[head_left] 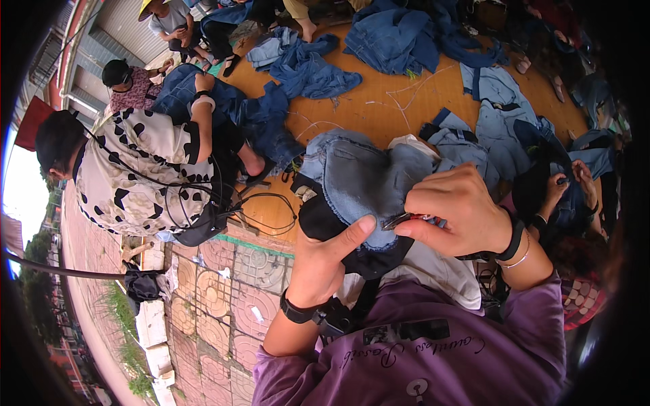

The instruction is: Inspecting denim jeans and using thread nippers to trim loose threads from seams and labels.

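A faded blue denim piece [359, 179] with a frayed seam lies over dark cloth in front of me. My left hand [318, 264] grips its lower left part, thumb pressed on the denim edge and the other fingers largely hidden. My right hand [453, 213] is closed around a small metal cutting tool [396, 222] with red showing on it, its tip at the denim's frayed edge near my left thumb. A white cloth [440, 277] lies beneath, toward my body.
A wooden board [399, 95] holds denim piles [389, 40] and loose threads. Co-workers sit at left [135, 169], upper left [169, 24] and right, one's hands [558, 186] on denim. A cable [271, 195] loops left of me. Tiled pavement [217, 291] lies below.
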Demonstrator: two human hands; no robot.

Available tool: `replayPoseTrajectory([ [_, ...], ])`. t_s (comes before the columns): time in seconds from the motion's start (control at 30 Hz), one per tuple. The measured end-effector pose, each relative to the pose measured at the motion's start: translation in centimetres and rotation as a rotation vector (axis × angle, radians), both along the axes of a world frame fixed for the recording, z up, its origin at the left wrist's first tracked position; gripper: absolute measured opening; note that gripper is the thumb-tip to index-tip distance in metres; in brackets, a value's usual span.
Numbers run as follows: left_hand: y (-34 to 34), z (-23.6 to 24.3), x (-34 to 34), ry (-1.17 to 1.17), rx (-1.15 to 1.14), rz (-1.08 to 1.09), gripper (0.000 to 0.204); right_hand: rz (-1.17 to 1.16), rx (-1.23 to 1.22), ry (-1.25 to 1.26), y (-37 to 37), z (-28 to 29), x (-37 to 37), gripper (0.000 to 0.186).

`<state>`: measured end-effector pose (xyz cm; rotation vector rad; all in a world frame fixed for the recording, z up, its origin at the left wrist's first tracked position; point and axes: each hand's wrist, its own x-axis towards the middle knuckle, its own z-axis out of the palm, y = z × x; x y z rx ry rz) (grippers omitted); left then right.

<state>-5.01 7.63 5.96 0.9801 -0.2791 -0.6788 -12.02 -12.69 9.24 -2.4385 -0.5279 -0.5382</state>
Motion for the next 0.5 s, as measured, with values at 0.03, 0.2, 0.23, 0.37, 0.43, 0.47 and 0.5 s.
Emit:
replayPoseTrajectory([
  [0.03,0.0,0.1,-0.1,0.005,0.001,0.003,0.033,-0.001,0.000,-0.001,0.0,-0.2,0.0,0.030],
  [0.2,0.2,0.4,-0.4,0.025,-0.006,-0.003,0.033,0.011,-0.021,-0.019,0.3,-0.3,-0.2,0.028],
  [0.23,0.3,0.4,-0.4,0.028,-0.002,-0.006,0.034,0.011,-0.020,-0.018,0.4,-0.1,-0.3,0.028],
  [0.37,0.4,0.5,-0.5,0.042,0.004,-0.002,0.034,-0.019,-0.066,0.015,0.8,0.6,-0.6,0.030],
  [0.43,0.3,0.5,-0.6,0.029,0.006,0.012,0.034,-0.029,-0.083,0.014,0.9,0.7,-0.7,0.030],
  [0.47,0.4,0.6,-0.6,0.029,0.006,0.012,0.034,-0.031,-0.088,0.011,0.9,0.8,-0.7,0.030],
  [0.5,0.4,0.6,-0.6,0.029,0.004,0.005,0.034,-0.035,-0.094,0.009,0.9,0.8,-0.7,0.030],
])
